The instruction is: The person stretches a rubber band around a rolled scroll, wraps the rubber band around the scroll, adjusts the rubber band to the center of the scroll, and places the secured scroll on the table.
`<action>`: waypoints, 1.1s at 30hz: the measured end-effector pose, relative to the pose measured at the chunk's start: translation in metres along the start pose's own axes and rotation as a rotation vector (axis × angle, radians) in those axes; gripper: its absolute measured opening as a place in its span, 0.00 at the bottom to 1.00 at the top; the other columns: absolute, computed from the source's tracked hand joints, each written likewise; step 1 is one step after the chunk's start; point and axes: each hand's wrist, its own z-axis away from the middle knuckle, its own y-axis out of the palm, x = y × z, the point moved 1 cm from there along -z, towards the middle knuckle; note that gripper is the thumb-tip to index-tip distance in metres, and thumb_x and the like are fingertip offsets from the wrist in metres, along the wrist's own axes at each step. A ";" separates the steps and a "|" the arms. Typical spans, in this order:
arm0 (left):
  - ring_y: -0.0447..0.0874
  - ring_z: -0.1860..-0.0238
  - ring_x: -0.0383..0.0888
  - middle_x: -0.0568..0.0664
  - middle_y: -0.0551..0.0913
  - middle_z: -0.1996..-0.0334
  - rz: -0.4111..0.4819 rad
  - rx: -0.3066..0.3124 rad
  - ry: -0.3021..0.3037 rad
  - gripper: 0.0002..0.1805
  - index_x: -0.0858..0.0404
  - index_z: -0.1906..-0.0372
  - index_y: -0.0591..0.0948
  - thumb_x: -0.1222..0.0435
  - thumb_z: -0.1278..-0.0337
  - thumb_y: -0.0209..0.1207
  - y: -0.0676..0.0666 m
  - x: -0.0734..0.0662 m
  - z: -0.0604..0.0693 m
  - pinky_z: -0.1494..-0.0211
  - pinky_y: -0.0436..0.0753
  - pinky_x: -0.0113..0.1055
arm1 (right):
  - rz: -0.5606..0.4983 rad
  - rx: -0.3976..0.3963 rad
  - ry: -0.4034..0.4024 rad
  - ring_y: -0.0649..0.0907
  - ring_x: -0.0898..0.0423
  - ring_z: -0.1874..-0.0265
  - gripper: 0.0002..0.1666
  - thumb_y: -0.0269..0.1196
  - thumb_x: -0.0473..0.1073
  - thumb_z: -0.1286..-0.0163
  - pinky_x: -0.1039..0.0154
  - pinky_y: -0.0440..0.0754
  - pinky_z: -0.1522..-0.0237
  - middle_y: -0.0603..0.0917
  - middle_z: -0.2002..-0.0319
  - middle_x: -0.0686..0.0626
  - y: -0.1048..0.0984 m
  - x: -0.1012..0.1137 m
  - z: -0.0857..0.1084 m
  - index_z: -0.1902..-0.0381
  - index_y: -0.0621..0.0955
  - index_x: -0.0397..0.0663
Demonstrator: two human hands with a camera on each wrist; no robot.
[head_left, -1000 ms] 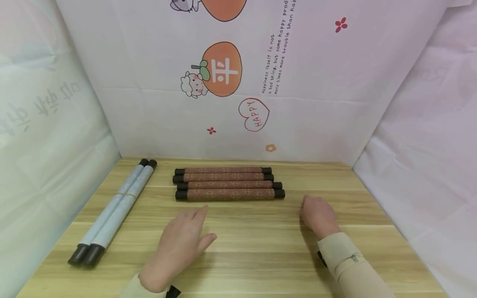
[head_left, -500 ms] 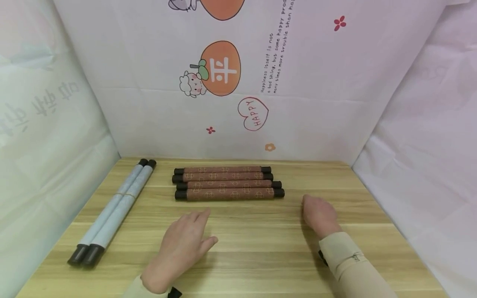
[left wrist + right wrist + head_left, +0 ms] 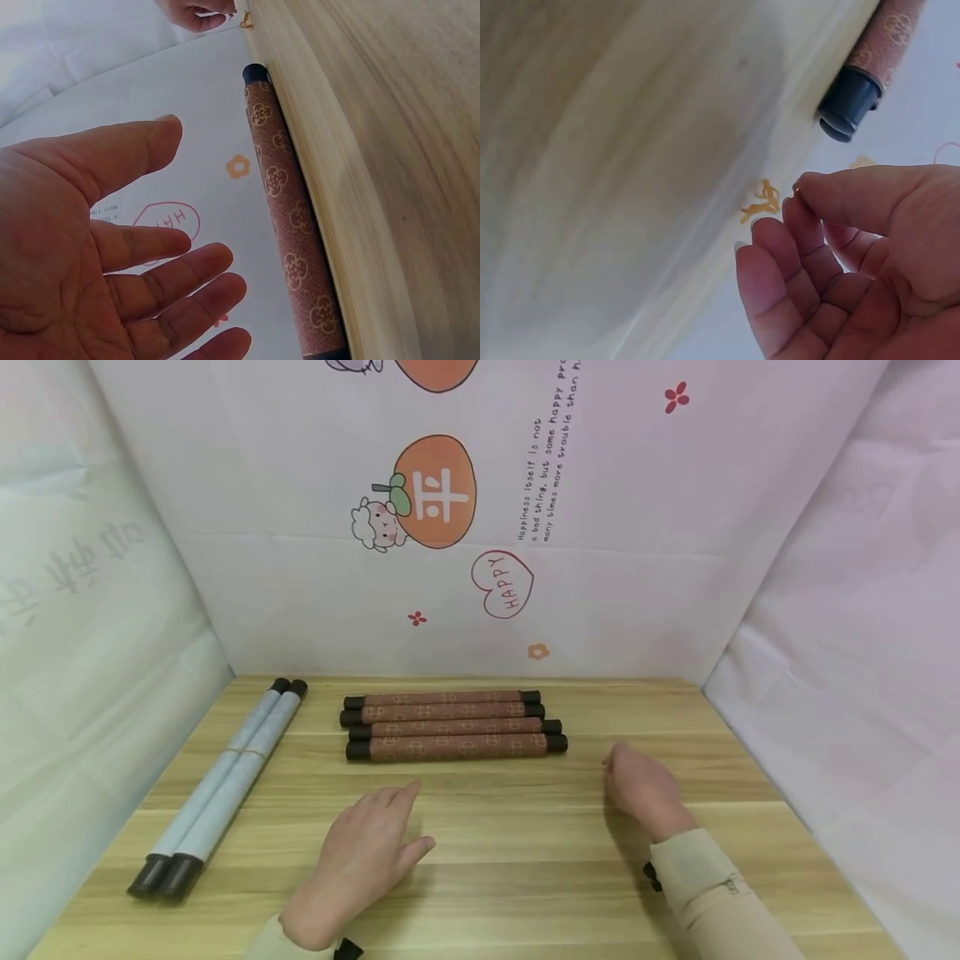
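Note:
Several brown patterned scrolls [image 3: 457, 747] with black end caps lie side by side on the wooden table. In front of them my left hand [image 3: 367, 843] hovers palm inward, fingers relaxed and holding nothing; the left wrist view shows its spread fingers [image 3: 187, 300] apart from the nearest scroll [image 3: 289, 225]. To the right of the scrolls is my right hand [image 3: 645, 789]. In the right wrist view its thumb and index finger pinch a tiny yellowish bit, seemingly a rubber band [image 3: 797, 187]. Just beyond the fingertips shows a tangle of yellow rubber bands [image 3: 763, 204], hidden in the head view.
Two pale blue-grey scrolls [image 3: 217, 785] with dark caps, bound by a thin band, lie slanted at the table's left. White printed cloth [image 3: 637, 593] stands along the back, and plain-looking cloth walls rise at both sides. The table [image 3: 525, 893] extends in front of the hands.
The head view has shifted slightly, so the scene sits a little further up and left. Both hands keep nearly the same pose, and the scrolls have not moved on the table.

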 end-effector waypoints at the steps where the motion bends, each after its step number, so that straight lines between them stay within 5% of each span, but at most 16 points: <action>1: 0.85 0.43 0.59 0.62 0.85 0.42 0.002 -0.004 0.002 0.39 0.66 0.32 0.77 0.48 0.41 0.72 0.000 0.000 0.000 0.44 0.85 0.55 | -0.011 -0.001 -0.001 0.86 0.35 0.55 0.17 0.51 0.39 0.24 0.40 0.85 0.59 0.85 0.43 0.34 -0.001 0.000 0.000 0.43 0.79 0.42; 13: 0.86 0.43 0.57 0.61 0.86 0.43 0.052 -0.043 0.038 0.37 0.66 0.32 0.78 0.50 0.40 0.72 0.003 -0.005 -0.007 0.42 0.85 0.53 | -0.162 -0.080 -0.042 0.85 0.50 0.60 0.19 0.56 0.46 0.22 0.52 0.82 0.63 0.87 0.47 0.42 -0.013 0.022 0.011 0.39 0.77 0.45; 20: 0.87 0.44 0.56 0.57 0.87 0.42 0.103 -0.077 0.068 0.34 0.64 0.34 0.80 0.49 0.38 0.71 0.009 -0.012 -0.016 0.42 0.85 0.52 | -0.235 -0.162 -0.175 0.87 0.51 0.60 0.16 0.59 0.44 0.22 0.53 0.85 0.61 0.88 0.52 0.43 -0.011 0.051 0.026 0.42 0.78 0.42; 28: 0.87 0.44 0.51 0.49 0.89 0.46 0.269 -0.051 0.071 0.30 0.62 0.33 0.80 0.51 0.35 0.69 0.011 -0.025 -0.026 0.42 0.85 0.50 | -0.275 -0.206 -0.288 0.81 0.59 0.71 0.14 0.62 0.44 0.23 0.60 0.79 0.69 0.88 0.60 0.49 -0.010 0.083 0.041 0.46 0.79 0.44; 33: 0.88 0.48 0.45 0.47 0.89 0.48 0.327 -0.091 0.114 0.29 0.61 0.33 0.80 0.52 0.34 0.67 0.013 -0.031 -0.031 0.46 0.86 0.46 | -0.297 -0.245 -0.388 0.78 0.64 0.75 0.12 0.64 0.43 0.25 0.64 0.78 0.72 0.87 0.64 0.52 -0.007 0.102 0.055 0.48 0.78 0.46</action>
